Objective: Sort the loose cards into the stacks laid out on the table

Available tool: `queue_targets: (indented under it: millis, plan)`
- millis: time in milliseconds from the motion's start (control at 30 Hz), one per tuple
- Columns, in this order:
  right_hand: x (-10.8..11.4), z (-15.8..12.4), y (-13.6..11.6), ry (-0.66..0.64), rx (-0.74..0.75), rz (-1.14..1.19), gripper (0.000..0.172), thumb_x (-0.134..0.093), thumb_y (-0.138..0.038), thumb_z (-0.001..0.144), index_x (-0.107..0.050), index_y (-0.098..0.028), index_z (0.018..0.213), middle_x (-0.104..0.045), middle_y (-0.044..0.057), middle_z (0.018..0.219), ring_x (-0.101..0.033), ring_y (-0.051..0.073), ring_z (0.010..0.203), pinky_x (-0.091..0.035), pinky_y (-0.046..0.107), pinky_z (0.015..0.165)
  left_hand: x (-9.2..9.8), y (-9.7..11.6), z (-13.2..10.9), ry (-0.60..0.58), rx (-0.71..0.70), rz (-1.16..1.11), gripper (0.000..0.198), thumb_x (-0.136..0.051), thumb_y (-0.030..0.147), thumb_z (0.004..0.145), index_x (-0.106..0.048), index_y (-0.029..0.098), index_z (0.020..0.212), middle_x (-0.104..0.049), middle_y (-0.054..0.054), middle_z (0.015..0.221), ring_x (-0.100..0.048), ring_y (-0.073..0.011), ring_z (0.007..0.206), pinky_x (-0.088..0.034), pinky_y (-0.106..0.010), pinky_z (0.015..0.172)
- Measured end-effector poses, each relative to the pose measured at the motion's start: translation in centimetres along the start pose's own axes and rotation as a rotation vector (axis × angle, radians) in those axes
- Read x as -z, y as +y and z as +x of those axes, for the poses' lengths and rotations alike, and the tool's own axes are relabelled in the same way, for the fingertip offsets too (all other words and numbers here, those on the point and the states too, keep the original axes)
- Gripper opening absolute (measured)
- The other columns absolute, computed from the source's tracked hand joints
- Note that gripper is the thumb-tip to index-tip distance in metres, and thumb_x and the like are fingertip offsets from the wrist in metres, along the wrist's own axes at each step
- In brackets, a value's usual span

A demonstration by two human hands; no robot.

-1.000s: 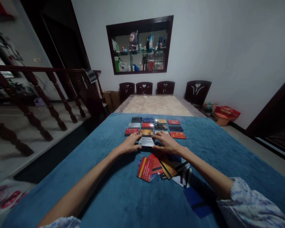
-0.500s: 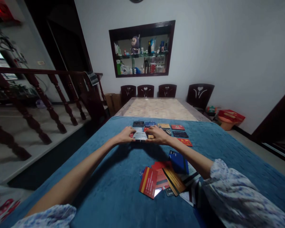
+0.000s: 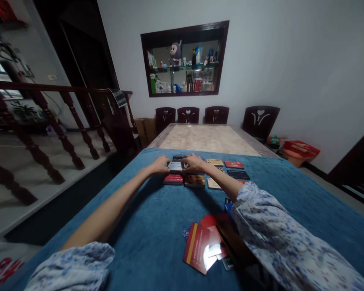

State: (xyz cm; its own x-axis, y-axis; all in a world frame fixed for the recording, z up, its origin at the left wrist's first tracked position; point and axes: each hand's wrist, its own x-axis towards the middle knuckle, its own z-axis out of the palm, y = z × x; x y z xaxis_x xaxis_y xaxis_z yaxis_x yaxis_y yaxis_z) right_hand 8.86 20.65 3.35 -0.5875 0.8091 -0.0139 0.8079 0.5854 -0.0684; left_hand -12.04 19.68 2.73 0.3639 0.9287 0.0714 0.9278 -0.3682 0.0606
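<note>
— Silver cards (image 3: 174, 166): location?
— Between left hand (image 3: 159, 165) and right hand (image 3: 194, 163), behind the red cards (image 3: 173, 179) and in front of the black cards (image 3: 178, 158), over the tabletop (image 3: 197, 137); seated or lifted, cannot tell.
— Grip?
— Both hands narrow, pinching opposite ends.
— Handling?
— Judged light, stiff and slick-faced, liable to slide apart. Best held squarely at both short ends, low enough to catch every layer.

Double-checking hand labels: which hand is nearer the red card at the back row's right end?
Right. The right hand, at the silver card's right edge, is left of the red card; the left hand is farther left.
</note>
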Motion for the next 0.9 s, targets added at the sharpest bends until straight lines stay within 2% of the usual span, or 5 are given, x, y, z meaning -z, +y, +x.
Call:
queue_targets:
  millis: [300,533,900]
  plan:
    - [-0.2,1.8,-0.2,-0.089,-0.041,-0.064,0.036,-0.065,-0.045,0.084,-0.070,-0.028,0.116,-0.062,0.011,0.131,-0.046,0.035,0.127,-0.044,0.048,0.097,-1.5,-1.3,1.5,-0.025,0.035,-0.068,0.034,-0.067,0.021,0.065,-0.073,0.015,0.098,-0.067,-0.007,0.104,-0.062,-0.0219,0.091,-0.049,-0.025,0.078]
    - [-0.4,2.8,-0.1,-0.153,-0.066,-0.081,0.035,-0.066,-0.042,0.082,-0.072,-0.028,0.114,-0.066,0.010,0.128,-0.047,0.036,0.129,-0.043,0.052,0.100,-2.2,-1.6,2.3,-0.114,0.029,-0.139,0.026,-0.064,0.018,0.065,-0.073,0.015,0.089,-0.070,-0.002,0.082,-0.062,-0.0186,0.079,-0.046,-0.022,0.067]
    - [-1.3,4.0,-0.4,-0.177,-0.094,-0.117,0.047,-0.067,-0.036,0.077,-0.069,-0.021,0.122,-0.064,0.014,0.132,-0.050,0.037,0.128,-0.044,0.053,0.101,-2.9,-1.8,3.4,-0.192,0.037,-0.198,0.024,-0.061,0.016,0.062,-0.071,0.013,0.084,-0.067,-0.001,0.074,-0.061,-0.0182,0.073,-0.044,-0.022,0.062]
